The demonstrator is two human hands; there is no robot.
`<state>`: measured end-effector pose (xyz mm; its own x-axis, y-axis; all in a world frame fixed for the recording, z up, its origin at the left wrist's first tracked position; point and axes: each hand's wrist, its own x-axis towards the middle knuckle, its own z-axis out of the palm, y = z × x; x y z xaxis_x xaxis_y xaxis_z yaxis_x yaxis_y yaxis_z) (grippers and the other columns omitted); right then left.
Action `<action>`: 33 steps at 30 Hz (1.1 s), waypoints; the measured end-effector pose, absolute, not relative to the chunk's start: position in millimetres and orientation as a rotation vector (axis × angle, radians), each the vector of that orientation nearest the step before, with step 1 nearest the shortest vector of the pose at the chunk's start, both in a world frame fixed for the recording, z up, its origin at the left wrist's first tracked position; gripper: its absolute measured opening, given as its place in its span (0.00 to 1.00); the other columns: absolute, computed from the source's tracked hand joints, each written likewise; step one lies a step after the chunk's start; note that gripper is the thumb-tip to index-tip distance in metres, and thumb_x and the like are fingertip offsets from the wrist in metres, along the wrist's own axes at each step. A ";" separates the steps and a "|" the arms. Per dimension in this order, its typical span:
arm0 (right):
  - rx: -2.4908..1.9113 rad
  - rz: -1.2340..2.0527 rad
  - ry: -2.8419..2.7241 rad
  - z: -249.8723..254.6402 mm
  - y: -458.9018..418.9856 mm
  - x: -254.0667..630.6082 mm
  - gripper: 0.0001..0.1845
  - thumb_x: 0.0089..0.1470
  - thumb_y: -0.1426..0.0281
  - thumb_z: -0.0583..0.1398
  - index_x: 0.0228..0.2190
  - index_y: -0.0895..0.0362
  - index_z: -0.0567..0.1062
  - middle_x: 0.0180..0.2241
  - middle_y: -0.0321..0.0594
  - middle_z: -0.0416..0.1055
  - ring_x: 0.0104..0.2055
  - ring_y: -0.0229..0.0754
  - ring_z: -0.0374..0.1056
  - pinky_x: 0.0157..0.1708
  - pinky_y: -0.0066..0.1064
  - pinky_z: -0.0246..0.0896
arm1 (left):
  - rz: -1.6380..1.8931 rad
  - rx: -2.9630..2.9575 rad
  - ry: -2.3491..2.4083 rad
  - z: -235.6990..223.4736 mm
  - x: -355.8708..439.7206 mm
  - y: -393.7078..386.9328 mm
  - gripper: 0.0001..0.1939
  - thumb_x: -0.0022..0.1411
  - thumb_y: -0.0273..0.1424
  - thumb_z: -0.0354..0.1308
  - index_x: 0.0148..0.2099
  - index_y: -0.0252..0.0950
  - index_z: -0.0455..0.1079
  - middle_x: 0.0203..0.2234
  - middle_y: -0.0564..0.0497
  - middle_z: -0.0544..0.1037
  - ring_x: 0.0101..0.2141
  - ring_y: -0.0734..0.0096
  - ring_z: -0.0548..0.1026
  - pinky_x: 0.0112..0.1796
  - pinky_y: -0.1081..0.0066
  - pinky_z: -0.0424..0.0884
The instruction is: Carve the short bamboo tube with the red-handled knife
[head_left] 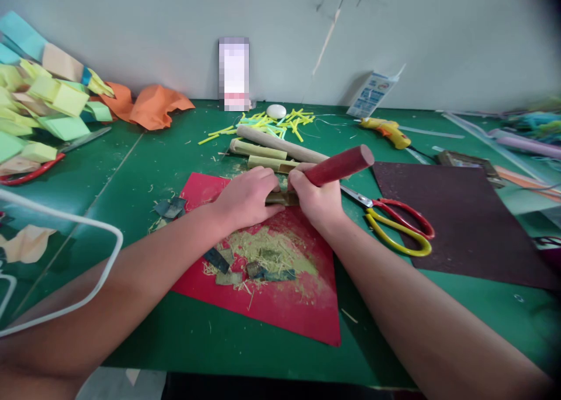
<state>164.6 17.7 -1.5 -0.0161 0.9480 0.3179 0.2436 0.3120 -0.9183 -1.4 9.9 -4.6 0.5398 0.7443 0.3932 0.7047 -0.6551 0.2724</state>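
Note:
My left hand (248,195) is closed on a short length of bamboo (283,198) above a red sheet (302,306). Wrapped in my right hand (318,198) is a tool with a thick dark-red round handle (339,166), tilted up to the right. Its working end is hidden at the bamboo, between my two hands. Pale bamboo dust and shavings (280,251) lie on the sheet below, among dark scraps (217,259). Just beyond my hands rest a split bamboo piece (258,149) and a long wooden stick (280,142).
Red-and-yellow-handled scissors (398,224) lie right of my right hand, partly on a dark brown sheet (451,224). A yellow glue gun (385,131) sits farther back. Folded paper pieces (52,102) pile up at left. A white wire frame (118,242) crosses above my left forearm.

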 end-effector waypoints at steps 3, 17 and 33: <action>-1.148 0.812 -1.505 -0.4 17.4 164.3 0.10 0.46 0.69 0.57 0.17 0.54 0.63 0.18 0.32 0.59 0.23 0.35 0.54 0.25 0.32 0.53 | 0.751 2.674 1.267 -4.8 -1.6 9.7 0.10 0.58 0.34 0.64 0.34 0.37 0.66 0.34 0.48 0.74 0.38 0.61 0.73 0.35 0.63 0.69; -1.161 0.923 -1.574 6.3 13.5 164.5 0.13 0.42 0.72 0.56 0.14 0.53 0.56 0.15 0.29 0.52 0.20 0.33 0.49 0.21 0.31 0.46 | 0.687 2.679 1.210 -1.7 -4.2 13.0 0.09 0.60 0.35 0.63 0.33 0.36 0.68 0.31 0.49 0.74 0.37 0.62 0.73 0.36 0.64 0.69; -1.169 0.839 -1.505 1.9 17.7 161.7 0.12 0.44 0.70 0.57 0.16 0.52 0.58 0.17 0.30 0.57 0.22 0.34 0.53 0.24 0.31 0.52 | 0.768 2.648 1.216 -6.7 -6.3 14.3 0.10 0.59 0.37 0.64 0.33 0.37 0.68 0.32 0.48 0.74 0.38 0.62 0.73 0.36 0.64 0.70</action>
